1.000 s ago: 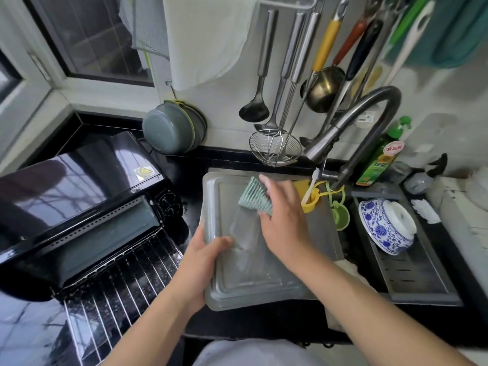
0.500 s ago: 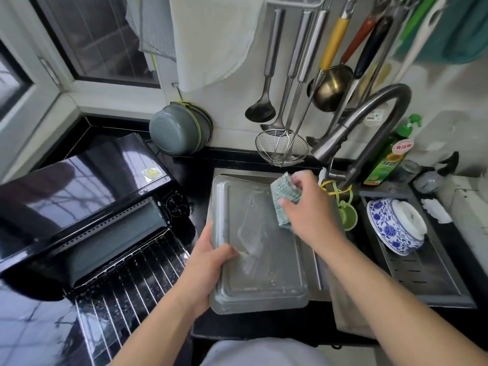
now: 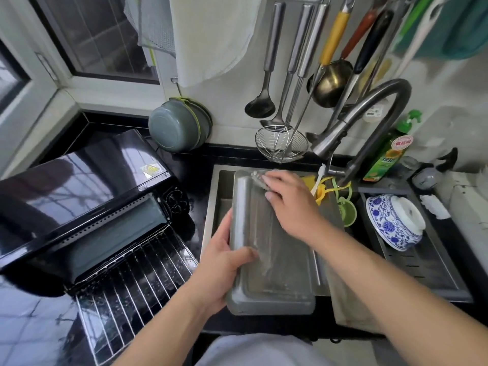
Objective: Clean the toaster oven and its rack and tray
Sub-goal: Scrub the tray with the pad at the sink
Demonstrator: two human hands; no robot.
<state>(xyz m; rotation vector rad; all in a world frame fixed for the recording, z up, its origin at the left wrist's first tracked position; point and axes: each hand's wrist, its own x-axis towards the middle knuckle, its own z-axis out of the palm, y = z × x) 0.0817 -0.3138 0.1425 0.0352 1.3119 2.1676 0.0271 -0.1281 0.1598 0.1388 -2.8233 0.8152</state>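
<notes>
Head view. Metal tray (image 3: 274,262) held tilted over the sink (image 3: 215,207), its near end at the counter edge. Left hand (image 3: 224,270) grips the tray's left rim, thumb curled onto the upper face, fingers hidden beneath. Right hand (image 3: 287,204) at the tray's far end, fingers bent over a motion-blurred cloth (image 3: 257,177) and pressing it to the tray's top corner. Toaster oven (image 3: 79,204) sits on the black counter left of the sink, door down; wire rack (image 3: 132,291) juts out from its opening toward the camera. Faucet (image 3: 369,122) arches above the sink's right side. Blue-and-white bowl (image 3: 393,223) lies in the drainer tray on the right. Ladles and a strainer (image 3: 281,146) hang on the wall behind.
</notes>
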